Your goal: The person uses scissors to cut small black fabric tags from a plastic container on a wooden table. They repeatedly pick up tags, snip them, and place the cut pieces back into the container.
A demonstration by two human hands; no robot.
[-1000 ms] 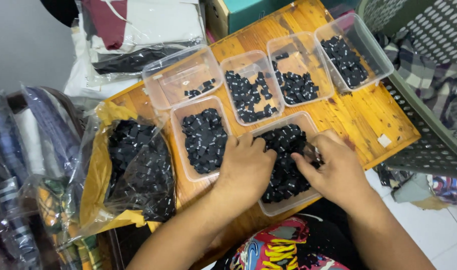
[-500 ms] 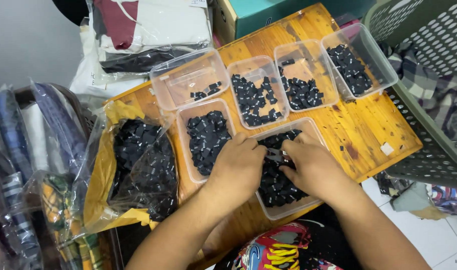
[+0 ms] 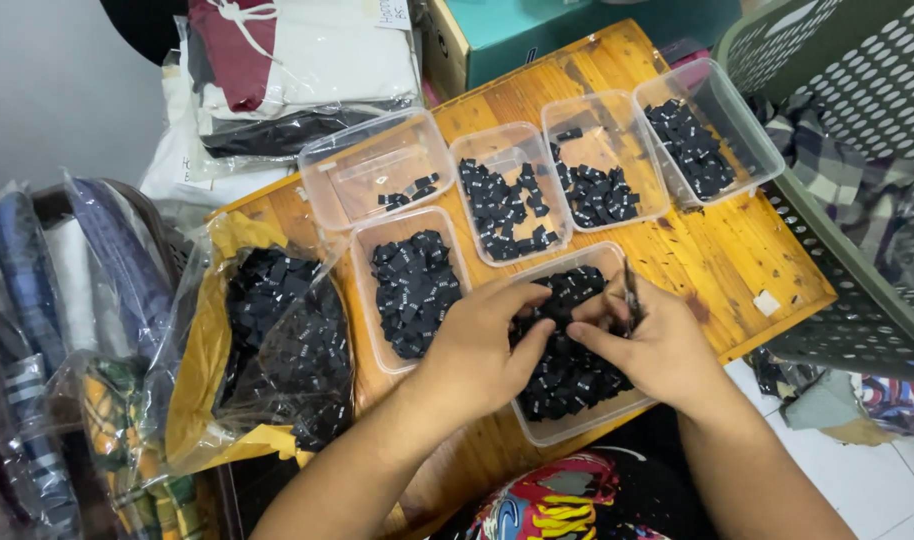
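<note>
Both my hands are over the nearest clear plastic tub (image 3: 577, 428), which is heaped with small black fabric labels (image 3: 567, 378). My left hand (image 3: 477, 350) pinches one black label at its fingertips, close against my right hand. My right hand (image 3: 662, 345) is closed around a thin dark metal tool (image 3: 631, 285) whose tip sticks up past the fingers. The two sets of fingertips meet above the middle of the tub. What lies between them is partly hidden.
Several more clear tubs of black labels stand on the wooden board (image 3: 722, 250), one of them (image 3: 377, 165) almost bare. A plastic bag of labels (image 3: 277, 350) lies at the left and a green perforated basket (image 3: 857, 190) stands at the right. Bagged folded clothes (image 3: 307, 60) are at the back.
My hands have drawn together over the near tub and lifted a little out of the pile. The thin tool in the right hand now points up.
</note>
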